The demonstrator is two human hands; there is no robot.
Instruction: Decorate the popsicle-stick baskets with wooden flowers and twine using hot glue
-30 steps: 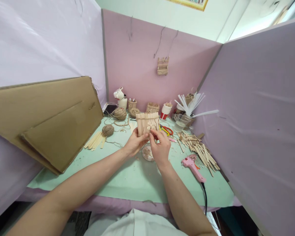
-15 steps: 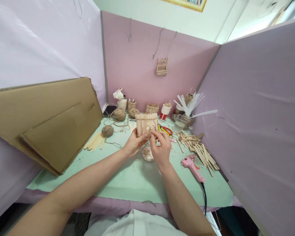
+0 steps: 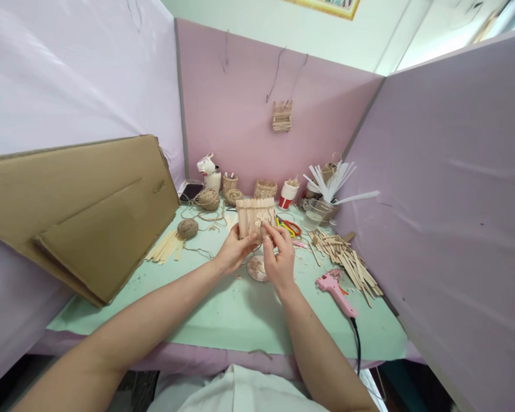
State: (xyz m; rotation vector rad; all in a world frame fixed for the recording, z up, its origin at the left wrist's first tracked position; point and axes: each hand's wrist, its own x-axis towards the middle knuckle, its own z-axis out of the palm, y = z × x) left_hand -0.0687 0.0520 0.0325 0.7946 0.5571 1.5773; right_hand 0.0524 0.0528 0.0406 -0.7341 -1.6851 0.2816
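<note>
My left hand (image 3: 237, 247) is closed around the lower left of a craft-stick holder (image 3: 247, 216), thumb across its front. A band of twine runs along the holder's upper edge, and pale flower-like cutouts (image 3: 265, 218) sit on its front right. My right hand (image 3: 280, 252) has thumb and forefinger pinched together at the lower right of the front, just below the cutouts. Whatever lies between those fingertips is too small to make out. Beneath the hands, a round dish (image 3: 256, 268) with brownish bits in it rests on the green table cover (image 3: 227, 309).
On the right lie a pink glue gun (image 3: 338, 293) with a black cord and a pile of craft sticks (image 3: 352, 260). Scissors (image 3: 289, 227) lie behind my right hand. Twine balls (image 3: 187, 228) and flat sticks (image 3: 165, 247) are at left, beside leaning cardboard (image 3: 86, 217).
My right hand has shifted slightly, its fingers still pinched at the holder's front. My left hand keeps the same hold.
</note>
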